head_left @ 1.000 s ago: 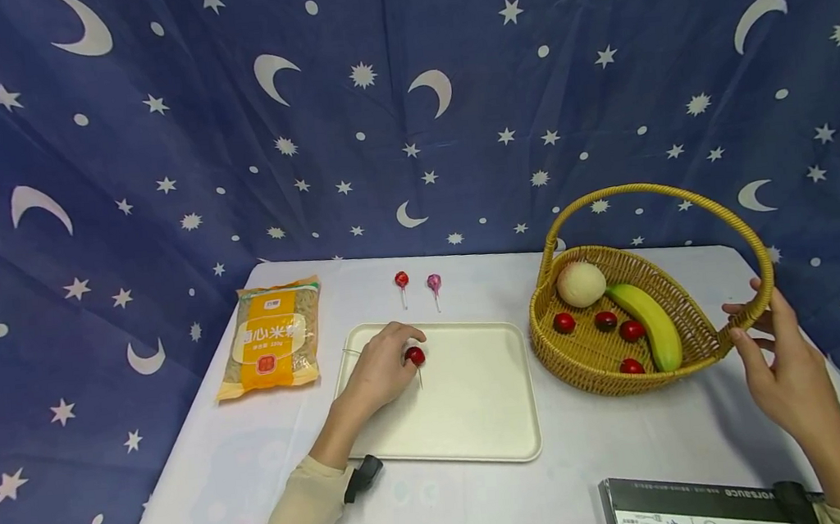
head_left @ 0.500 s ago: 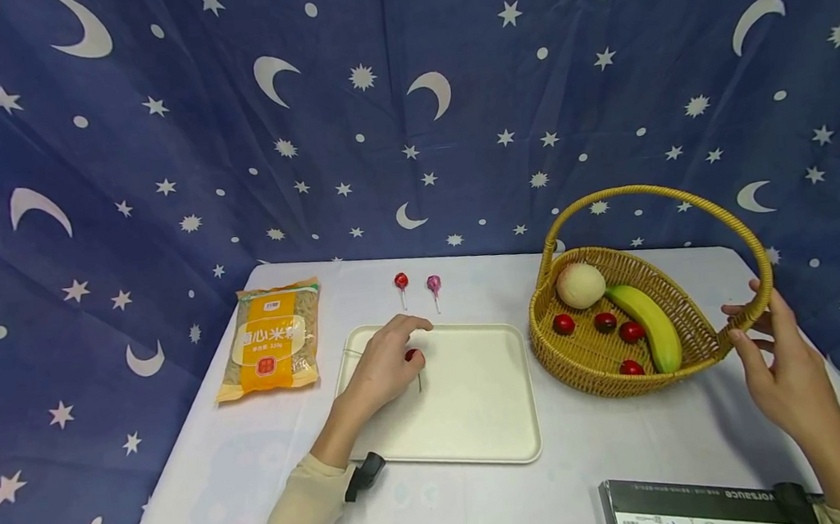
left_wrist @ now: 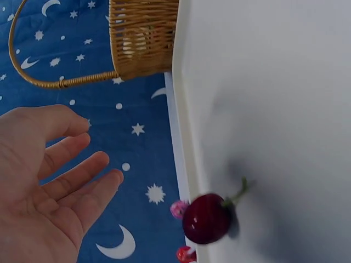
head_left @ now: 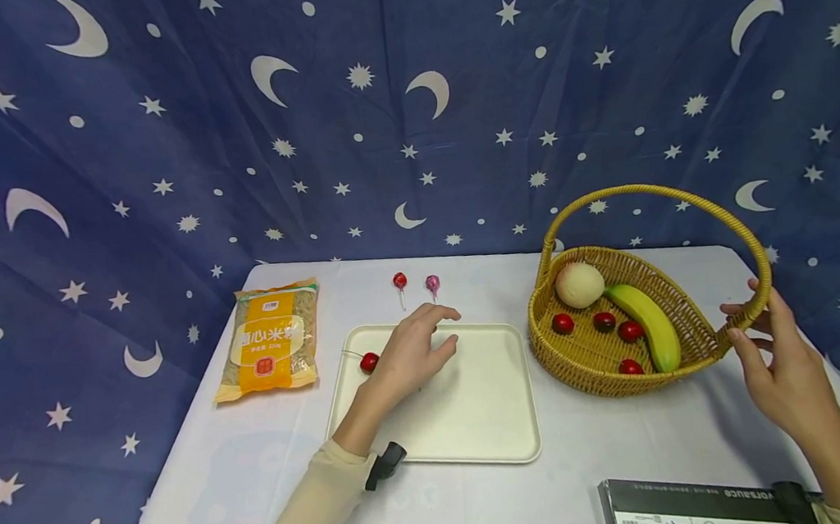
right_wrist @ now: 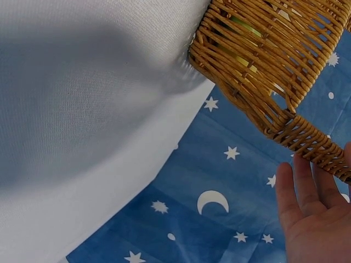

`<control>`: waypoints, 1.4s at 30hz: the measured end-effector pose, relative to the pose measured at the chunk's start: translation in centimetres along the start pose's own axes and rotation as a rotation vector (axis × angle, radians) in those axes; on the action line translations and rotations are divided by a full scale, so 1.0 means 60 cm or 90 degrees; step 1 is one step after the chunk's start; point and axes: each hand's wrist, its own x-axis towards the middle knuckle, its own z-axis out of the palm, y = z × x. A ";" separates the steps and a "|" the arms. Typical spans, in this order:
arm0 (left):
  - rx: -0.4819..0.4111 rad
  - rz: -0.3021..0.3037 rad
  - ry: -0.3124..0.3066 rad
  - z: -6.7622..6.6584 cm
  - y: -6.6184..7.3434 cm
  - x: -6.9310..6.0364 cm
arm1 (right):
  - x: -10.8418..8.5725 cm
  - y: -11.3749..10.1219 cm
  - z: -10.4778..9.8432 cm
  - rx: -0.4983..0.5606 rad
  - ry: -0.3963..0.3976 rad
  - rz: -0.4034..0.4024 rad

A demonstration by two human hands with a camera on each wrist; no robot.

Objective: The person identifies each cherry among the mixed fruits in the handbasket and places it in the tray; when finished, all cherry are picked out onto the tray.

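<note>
In the head view my left hand (head_left: 409, 357) hovers over the cream tray (head_left: 486, 446), fingers spread loosely and holding nothing. A red cherry (head_left: 369, 363) lies on the tray beside it, stem pointing left. The left wrist view has my hand (left_wrist: 55, 181) apart from a dark red cherry (left_wrist: 207, 218) on the tray; I cannot tell whether it is the same one. My right hand (head_left: 792, 372) holds the lower right end of the wicker basket's handle (head_left: 746, 228) between thumb and fingers. Inside the basket (head_left: 584, 376) are a banana (head_left: 647, 322), a pale round fruit (head_left: 580, 285) and several cherries (head_left: 629, 331).
An orange-labelled food bag (head_left: 269, 340) lies left of the tray. Two lollipops, one red (head_left: 400, 280) and one pink (head_left: 432, 282), lie behind it. At the front right is a black-edged box (head_left: 676, 505); a blue curtain (head_left: 349, 119) hangs behind the table.
My left hand has let go of a cherry and shifted right, its fingers now farther apart. The left cherry on the tray has come into sight. My right hand and the basket have stayed put.
</note>
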 end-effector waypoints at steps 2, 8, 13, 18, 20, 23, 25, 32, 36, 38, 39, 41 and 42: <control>0.004 0.010 -0.002 0.004 0.007 0.006 | 0.000 0.000 0.000 0.003 0.002 -0.004; 0.006 0.035 -0.013 0.013 0.027 0.024 | 0.001 0.001 0.002 0.015 0.009 -0.012; 0.012 0.052 -0.034 0.022 0.048 0.041 | 0.003 0.000 0.003 0.016 0.009 -0.014; 0.009 0.074 -0.055 0.036 0.072 0.061 | 0.002 0.001 0.003 0.012 0.007 -0.008; 0.006 0.078 -0.061 0.042 0.082 0.067 | 0.002 0.001 0.004 0.010 0.004 -0.003; 0.000 0.080 -0.071 0.051 0.094 0.073 | 0.002 -0.001 0.004 0.005 0.000 0.000; -0.007 0.080 -0.076 0.058 0.102 0.076 | 0.002 -0.002 0.003 0.006 0.000 -0.001; -0.001 0.100 -0.088 0.082 0.128 0.090 | 0.001 -0.003 0.001 0.023 0.007 -0.020; 0.007 0.111 -0.108 0.097 0.149 0.101 | 0.000 -0.002 0.001 0.024 0.003 -0.017; 0.009 0.113 -0.122 0.105 0.160 0.106 | 0.000 -0.003 0.001 0.020 -0.001 -0.012; 0.008 0.113 -0.128 0.108 0.166 0.109 | -0.001 -0.003 0.001 0.019 -0.004 -0.008; 0.010 0.119 -0.139 0.117 0.176 0.115 | -0.001 -0.004 0.000 0.017 -0.006 -0.004; 0.009 0.124 -0.144 0.121 0.181 0.118 | -0.001 -0.004 0.000 0.016 -0.007 -0.003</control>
